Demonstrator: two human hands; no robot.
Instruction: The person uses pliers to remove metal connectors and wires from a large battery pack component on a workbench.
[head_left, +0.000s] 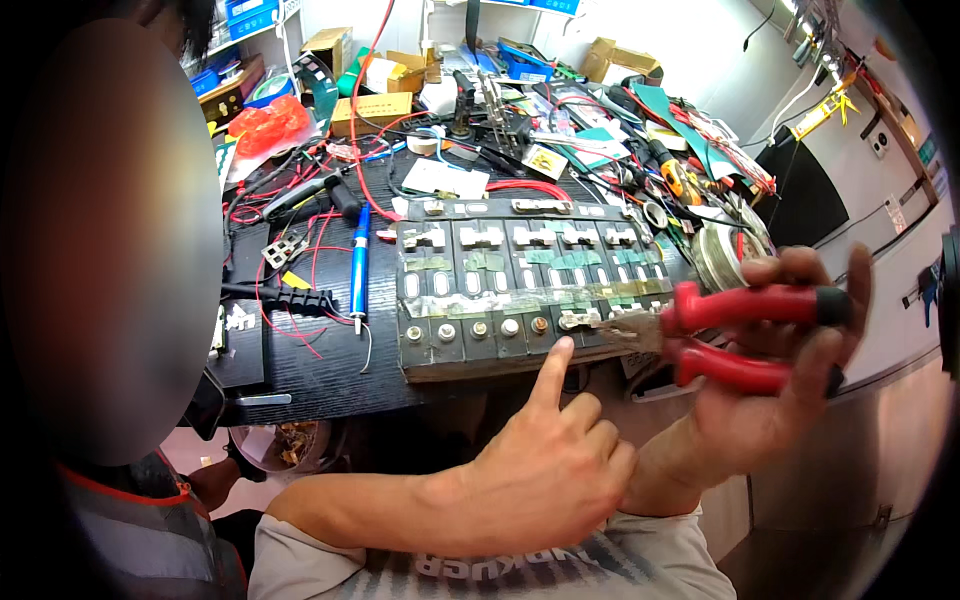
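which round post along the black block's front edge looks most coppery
The fifth post from the left, just left of the left hand's index fingertip: it looks brownish-orange, the four to its left paler.

We see pliers (648,331) with smooth plastic grips (745,307); metal bolts (509,327); glossy tape (490,302); a wood-grained table (330,378); a matt cardboard box (372,113).

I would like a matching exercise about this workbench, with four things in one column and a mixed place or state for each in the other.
Column one
1. Pliers
2. Blue pen-shaped tool
3. Left hand
4. Wire spool

Column two
A. Index finger extended, other fingers curled
B. Right of the block of cells
C. Held in the right hand
D. Lying on the black table, left of the block

Pairs: 1-C, 2-D, 3-A, 4-B
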